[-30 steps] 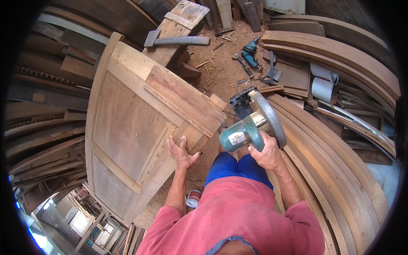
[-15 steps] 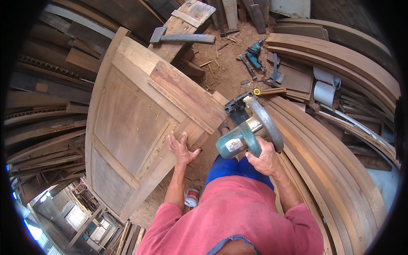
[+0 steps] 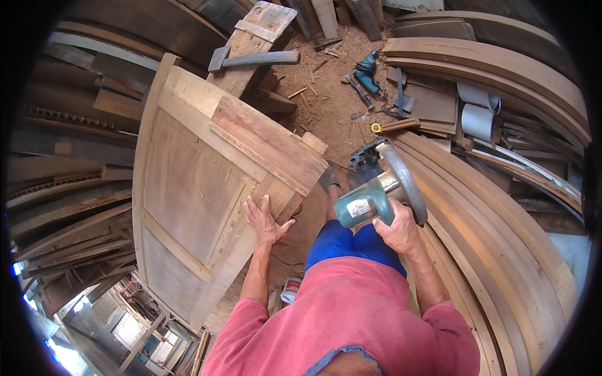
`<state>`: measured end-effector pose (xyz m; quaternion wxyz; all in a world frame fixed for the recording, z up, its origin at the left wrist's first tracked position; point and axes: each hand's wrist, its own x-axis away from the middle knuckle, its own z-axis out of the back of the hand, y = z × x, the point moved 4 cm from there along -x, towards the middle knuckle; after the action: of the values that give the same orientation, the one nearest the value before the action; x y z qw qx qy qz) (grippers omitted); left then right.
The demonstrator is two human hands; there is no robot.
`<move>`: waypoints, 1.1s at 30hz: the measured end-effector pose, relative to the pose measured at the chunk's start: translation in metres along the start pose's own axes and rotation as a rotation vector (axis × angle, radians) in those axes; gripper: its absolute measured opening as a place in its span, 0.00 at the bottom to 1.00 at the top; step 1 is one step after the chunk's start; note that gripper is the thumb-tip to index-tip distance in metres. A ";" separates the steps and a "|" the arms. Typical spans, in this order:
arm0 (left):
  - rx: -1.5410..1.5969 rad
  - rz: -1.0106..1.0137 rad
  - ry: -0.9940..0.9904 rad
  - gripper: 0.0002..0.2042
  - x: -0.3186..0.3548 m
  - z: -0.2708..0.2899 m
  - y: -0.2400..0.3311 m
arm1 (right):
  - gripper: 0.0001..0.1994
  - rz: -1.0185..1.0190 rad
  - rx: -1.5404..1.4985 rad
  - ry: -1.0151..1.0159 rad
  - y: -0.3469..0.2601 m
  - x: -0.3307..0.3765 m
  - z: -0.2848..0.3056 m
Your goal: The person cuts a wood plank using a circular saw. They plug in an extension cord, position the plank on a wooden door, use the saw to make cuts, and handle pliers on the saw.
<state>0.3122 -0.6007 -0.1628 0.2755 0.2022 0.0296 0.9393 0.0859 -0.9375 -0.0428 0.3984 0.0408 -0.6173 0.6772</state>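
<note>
A large wooden door panel (image 3: 194, 182) with recessed fields and a darker board fixed across its near end lies tilted in front of me. My left hand (image 3: 264, 220) rests flat, fingers spread, on the panel's near edge. My right hand (image 3: 395, 230) grips the teal body of a handheld circular saw (image 3: 376, 188). The saw is held in the air to the right of the panel, its round blade guard upward, clear of the wood.
Curved wooden planks (image 3: 489, 207) are stacked at the right, more timber (image 3: 69, 156) at the left. A hammer-like tool (image 3: 251, 59) lies on a board at the top. A teal drill (image 3: 367, 69), white rolls (image 3: 476, 119) and scraps lie on the sawdust floor. A small can (image 3: 290, 290) sits by my legs.
The saw in my right hand has shifted slightly lower and left, closer to my body. My left hand stays on the panel's edge.
</note>
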 end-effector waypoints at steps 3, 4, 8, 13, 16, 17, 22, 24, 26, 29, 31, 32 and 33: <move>0.024 -0.056 0.019 0.64 0.001 0.003 -0.003 | 0.21 -0.045 0.013 0.018 0.010 0.001 0.005; 0.019 -0.062 0.018 0.64 0.002 0.002 -0.007 | 0.21 -0.046 0.007 0.023 0.012 0.002 0.006; 0.042 -0.051 0.077 0.52 0.002 -0.002 -0.020 | 0.20 -0.025 0.050 0.034 0.020 0.001 0.010; 0.075 -0.109 0.203 0.38 -0.010 0.012 0.003 | 0.19 -0.019 0.088 0.069 0.029 0.000 0.008; 0.124 -0.184 0.234 0.34 -0.018 0.039 0.050 | 0.17 -0.016 0.135 0.098 0.043 0.000 0.001; 0.210 -0.244 0.205 0.33 -0.017 0.044 0.066 | 0.17 -0.021 0.133 0.108 0.044 0.001 0.001; 0.988 0.178 -0.411 0.31 0.013 -0.003 0.123 | 0.21 -0.059 0.420 0.014 0.018 0.006 -0.012; 1.072 0.325 -0.569 0.32 0.027 -0.035 0.151 | 0.22 0.036 0.501 -0.013 0.022 0.007 -0.024; 1.557 0.911 -0.835 0.35 0.042 -0.070 0.181 | 0.18 0.014 0.485 -0.014 0.023 0.010 -0.031; 1.805 0.970 -0.852 0.35 0.039 -0.097 0.203 | 0.10 0.049 0.474 -0.024 0.022 0.015 -0.047; 1.806 0.980 -0.861 0.35 0.048 -0.116 0.202 | 0.12 0.085 0.509 -0.030 0.024 0.024 -0.058; 1.804 0.969 -0.867 0.34 0.049 -0.121 0.201 | 0.12 0.080 0.503 -0.029 0.022 0.028 -0.063; 1.805 0.961 -0.869 0.34 0.051 -0.125 0.199 | 0.14 0.102 0.529 -0.048 0.018 0.033 -0.068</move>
<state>0.1233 -0.7349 -0.2261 -0.3786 0.6309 0.5222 0.4312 0.0828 -0.8611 -0.0554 0.3245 0.1284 -0.4294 0.8330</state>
